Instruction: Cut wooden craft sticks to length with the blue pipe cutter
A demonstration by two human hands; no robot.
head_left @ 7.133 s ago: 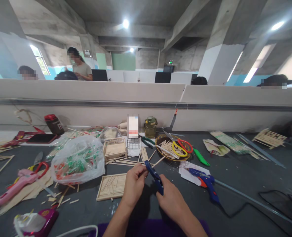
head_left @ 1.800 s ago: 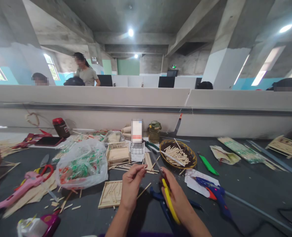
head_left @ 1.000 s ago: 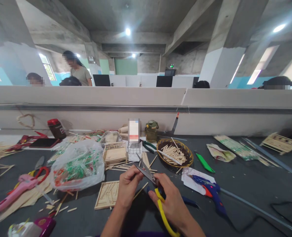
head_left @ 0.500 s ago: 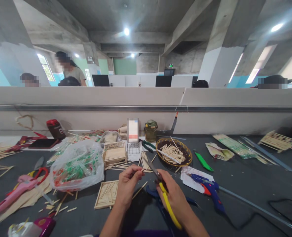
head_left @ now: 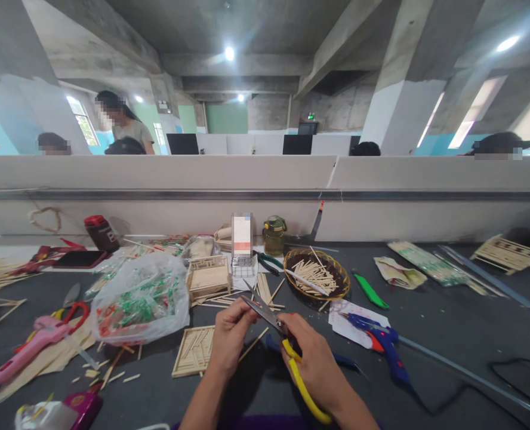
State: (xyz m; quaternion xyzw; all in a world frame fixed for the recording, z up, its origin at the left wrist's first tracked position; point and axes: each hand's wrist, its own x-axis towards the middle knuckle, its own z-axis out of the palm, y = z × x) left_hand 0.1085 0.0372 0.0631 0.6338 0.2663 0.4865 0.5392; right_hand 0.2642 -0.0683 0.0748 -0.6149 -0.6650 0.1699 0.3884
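My right hand (head_left: 312,352) grips a pair of scissors (head_left: 267,314) with yellow handles, blades parted and pointing up and left. One blade crosses the fingertips of my left hand (head_left: 231,334), which is closed in a pinch. Whatever sits in that pinch is too small and too covered to name. Below and left of it lies a small square stick frame (head_left: 192,353) with short wooden sticks inside. Blue-handled pliers (head_left: 346,362) lie partly hidden beneath my right hand. Ahead stands a small wooden stick model (head_left: 209,279) beside loose sticks (head_left: 263,289).
A woven basket (head_left: 348,285) of sticks stands ahead right, near a green utility knife (head_left: 370,291). A blue glue gun (head_left: 384,343) lies right. At left are a plastic bag (head_left: 142,298), pink glue gun (head_left: 32,352) and dark bottle (head_left: 101,233). People sit beyond the partition (head_left: 157,170).
The scissors have swung left and down, so their blades now cross at my left fingertips. My right hand has turned slightly; my left hand stays nearly in place.
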